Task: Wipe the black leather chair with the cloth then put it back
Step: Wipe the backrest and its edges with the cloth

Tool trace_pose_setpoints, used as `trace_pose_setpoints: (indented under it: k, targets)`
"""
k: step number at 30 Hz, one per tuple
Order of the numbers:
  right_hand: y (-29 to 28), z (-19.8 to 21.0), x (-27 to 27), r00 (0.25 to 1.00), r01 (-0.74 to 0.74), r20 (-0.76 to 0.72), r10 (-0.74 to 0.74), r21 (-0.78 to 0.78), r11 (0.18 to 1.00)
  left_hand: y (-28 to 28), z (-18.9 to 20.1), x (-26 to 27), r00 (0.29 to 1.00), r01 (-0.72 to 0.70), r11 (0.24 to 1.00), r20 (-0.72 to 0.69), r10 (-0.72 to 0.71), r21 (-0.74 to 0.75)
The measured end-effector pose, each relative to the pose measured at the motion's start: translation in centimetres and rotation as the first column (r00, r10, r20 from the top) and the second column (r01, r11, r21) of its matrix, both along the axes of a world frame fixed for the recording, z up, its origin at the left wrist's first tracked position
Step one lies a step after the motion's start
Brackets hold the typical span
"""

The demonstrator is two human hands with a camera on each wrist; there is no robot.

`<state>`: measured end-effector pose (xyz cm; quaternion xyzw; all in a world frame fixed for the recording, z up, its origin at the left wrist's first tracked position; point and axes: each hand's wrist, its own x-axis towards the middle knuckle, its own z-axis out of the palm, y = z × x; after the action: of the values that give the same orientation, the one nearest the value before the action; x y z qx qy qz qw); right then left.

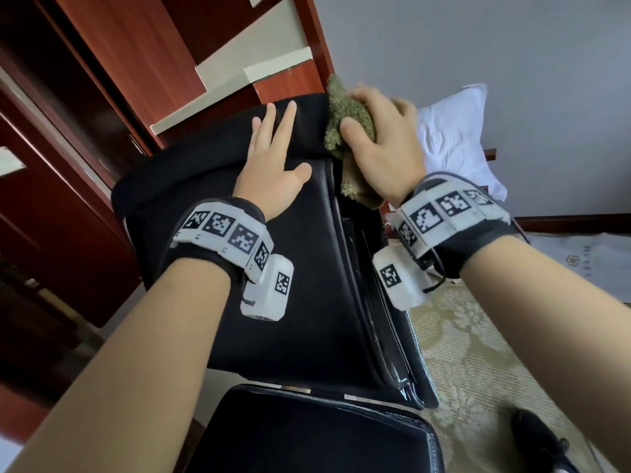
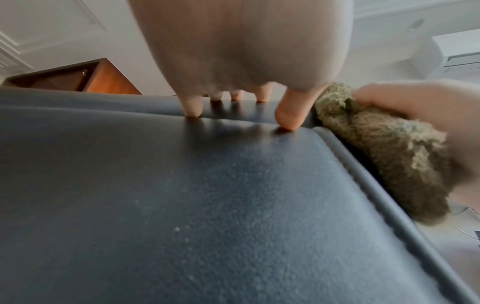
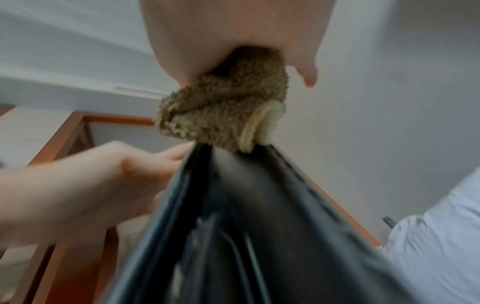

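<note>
The black leather chair [image 1: 307,268] is found mid-wipe. The cloth [image 1: 348,121] — olive and shaggy — is gripped in the right hand [image 1: 382,148], fingers curled over it, and is pressed against the far right edge of the backrest top. The left hand [image 1: 273,172] is laid flat on the backrest, fingers straight and spread, nothing held; the chair is judged to be steadied by it. How much leather is already wiped cannot be told. The seat, near, appears untouched at present, and the cloth's return remains outstanding.
</note>
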<state>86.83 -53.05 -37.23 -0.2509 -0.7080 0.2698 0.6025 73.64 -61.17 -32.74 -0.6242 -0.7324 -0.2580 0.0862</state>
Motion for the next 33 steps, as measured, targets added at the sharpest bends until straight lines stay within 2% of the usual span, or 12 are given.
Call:
trace_pose_setpoints:
  k: [3, 4, 6, 9, 13, 18, 19, 21, 23, 29, 31, 33]
  targets:
    - [-0.6, -1.0, 0.1, 0.965, 0.238, 0.086, -0.25, 0.123, 0.963, 0.1, -0.2, 0.0, 1.0, -0.007, 1.0, -0.008, 0.007, 0.003]
    - [-0.7, -1.1, 0.3, 0.952, 0.273, 0.095, -0.29, 0.16, 0.949, 0.1, -0.3, 0.1, 1.0, -0.006, 1.0, -0.009, 0.006, 0.005]
    - [-0.6, -1.1, 0.3, 0.963, 0.223, 0.118, -0.243, 0.159, 0.962, 0.2, -0.4, 0.2, 1.0, -0.001, 1.0, -0.01, 0.001, 0.007]
    - [-0.4, -1.4, 0.4, 0.988, 0.121, 0.073, -0.132, 0.147, 0.982, 0.2, -0.3, 0.1, 1.0, 0.004, 1.0, -0.002, -0.004, 0.012]
    - [-1.1, -2.8, 0.8, 0.993, 0.085, 0.072, -0.095, 0.133, 0.988, 0.2, -0.3, 0.1, 1.0, 0.014, 1.0, 0.0, -0.014, 0.027]
    - [-1.7, -2.8, 0.6, 0.929, 0.259, 0.207, -0.307, 0.23, 0.938, 0.5, -0.7, 0.0, 1.0, 0.017, 0.999, 0.005, -0.017, 0.038]
    - [-1.4, -2.9, 0.5, 0.942, 0.237, 0.184, -0.282, 0.23, 0.944, 0.5, -0.8, 0.0, 1.0, 0.014, 0.999, -0.003, -0.014, 0.044]
    - [-0.8, -3.8, 0.7, 0.989, 0.106, 0.085, -0.121, 0.17, 0.98, 0.4, -1.3, 0.0, 0.999, 0.013, 0.998, -0.032, -0.012, 0.053]
    - [-0.6, -5.4, 0.9, 1.0, 0.013, -0.006, -0.012, 0.128, 0.992, 0.1, -1.8, -0.1, 0.998, 0.021, 0.998, -0.056, -0.018, 0.053]
    - [-1.1, -8.7, 2.0, 0.999, -0.045, 0.029, 0.041, 0.154, 0.987, -0.7, -4.8, -0.2, 0.994, 0.044, 0.997, -0.104, -0.036, 0.068]
    - [-0.8, -7.9, 2.6, 0.996, -0.086, -0.026, 0.091, 0.135, 0.987, -0.9, -5.8, -0.5, 0.991, 0.028, 0.997, -0.131, -0.019, 0.069]
    - [-0.4, -6.0, 2.8, 0.991, -0.059, -0.11, 0.076, 0.147, 0.987, -1.3, -6.2, -0.8, 0.991, 0.018, 0.998, -0.133, -0.01, 0.06]
